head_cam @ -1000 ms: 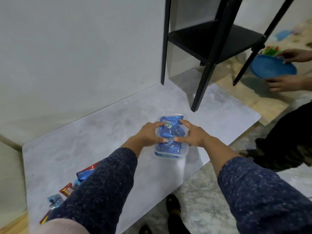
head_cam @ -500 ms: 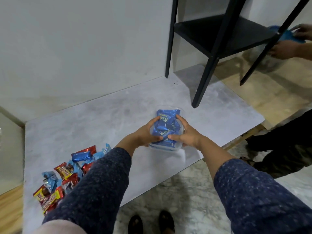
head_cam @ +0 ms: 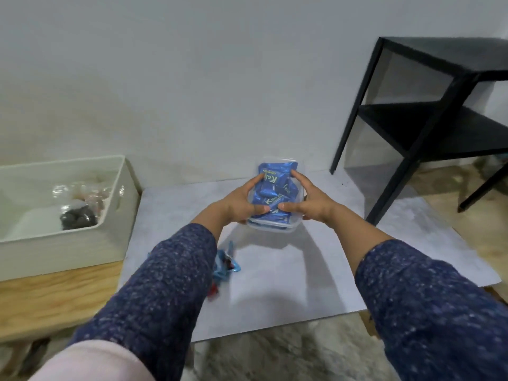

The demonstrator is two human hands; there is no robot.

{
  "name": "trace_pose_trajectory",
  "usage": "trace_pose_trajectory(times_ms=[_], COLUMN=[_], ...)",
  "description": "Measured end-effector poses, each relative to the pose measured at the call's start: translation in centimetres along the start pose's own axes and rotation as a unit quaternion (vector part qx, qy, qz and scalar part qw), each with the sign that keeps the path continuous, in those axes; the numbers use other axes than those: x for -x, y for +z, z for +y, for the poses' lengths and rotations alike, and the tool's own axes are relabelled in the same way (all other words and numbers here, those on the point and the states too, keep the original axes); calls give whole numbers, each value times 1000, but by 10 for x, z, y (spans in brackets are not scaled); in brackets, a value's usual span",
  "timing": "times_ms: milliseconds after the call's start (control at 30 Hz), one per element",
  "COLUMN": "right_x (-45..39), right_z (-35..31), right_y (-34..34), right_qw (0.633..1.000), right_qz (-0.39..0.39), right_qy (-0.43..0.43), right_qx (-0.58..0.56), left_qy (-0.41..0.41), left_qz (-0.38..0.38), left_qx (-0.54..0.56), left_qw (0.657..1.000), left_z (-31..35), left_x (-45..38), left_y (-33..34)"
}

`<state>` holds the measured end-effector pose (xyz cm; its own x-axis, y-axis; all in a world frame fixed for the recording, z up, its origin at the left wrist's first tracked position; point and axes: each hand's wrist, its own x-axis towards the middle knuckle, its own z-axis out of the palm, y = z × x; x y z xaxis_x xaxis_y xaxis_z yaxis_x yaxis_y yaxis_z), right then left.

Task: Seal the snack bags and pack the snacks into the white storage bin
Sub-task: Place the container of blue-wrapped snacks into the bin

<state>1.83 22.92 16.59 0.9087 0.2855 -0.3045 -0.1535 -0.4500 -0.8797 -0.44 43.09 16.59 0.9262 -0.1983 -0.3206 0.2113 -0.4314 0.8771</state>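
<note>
A clear plastic container full of blue snack packets hangs above the grey mat. My left hand grips its left side and my right hand grips its right side, thumbs pressing on the packets. The white storage bin stands at the left on a wooden surface; inside it lie clear bags, one with dark snacks. A few loose blue and red snack packets lie on the mat, mostly hidden behind my left sleeve.
A grey marbled mat covers the work area against a white wall. A black two-shelf side table stands at the right, its legs on the mat's far right corner. Wooden board lies under the bin.
Both hands have lifted the container off the mat. The view has swung left, bringing the white bin into sight; the other person's hands and blue plate are out of view.
</note>
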Motion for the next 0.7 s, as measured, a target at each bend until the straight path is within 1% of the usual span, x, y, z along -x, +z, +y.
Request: trace_pose_trajectory(times_ms=[167,267,367,500,600,700], right_x=[-16,-24,-27,-29,-30,-31], right_z=[-84,-132,-173,-214,-240,-260], right_y=[73,138,213,316,388,440], right_qw=[993,985,978,974,971,970], right_qz=[-34,-60,-83,-101,-114,-127], right_qy=[-106,-152,-183,-201,-209,-205], right_qx=[46,59,50,27,28,28], left_qy=[17,15,16,18,-8,-29], left_qz=[87,137,178,193,211,213], left_qx=[-11,-24,-34,-50,-36,-28], left_qw=[996,990,983,980,977,976], left_z=[-13,-34,-65,-107,-141,-167], left_x=[61,108,156,217,255,280], left_y=[-96,-159,-223,-305,-357,-395])
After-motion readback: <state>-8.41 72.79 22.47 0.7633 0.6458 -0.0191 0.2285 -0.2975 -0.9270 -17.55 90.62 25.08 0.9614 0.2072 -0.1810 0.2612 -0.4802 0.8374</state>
